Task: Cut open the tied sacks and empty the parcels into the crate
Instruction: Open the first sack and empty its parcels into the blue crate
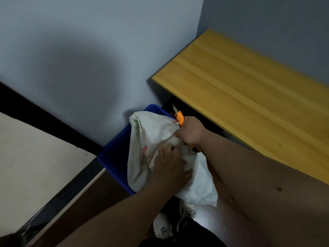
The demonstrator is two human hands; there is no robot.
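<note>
Head view: white woven sack [156, 139] slumped over blue plastic crate [114, 157] against the wall, beside the yellow wooden surface [249, 97]; left grip [169, 166] bunching crinkled fabric at the sack's middle; right grip [190, 132] wrapped round both gathered neck and orange utility knife [179, 116], blade up. Likely opened already, emptying under way; no parcels visible yet.
</note>
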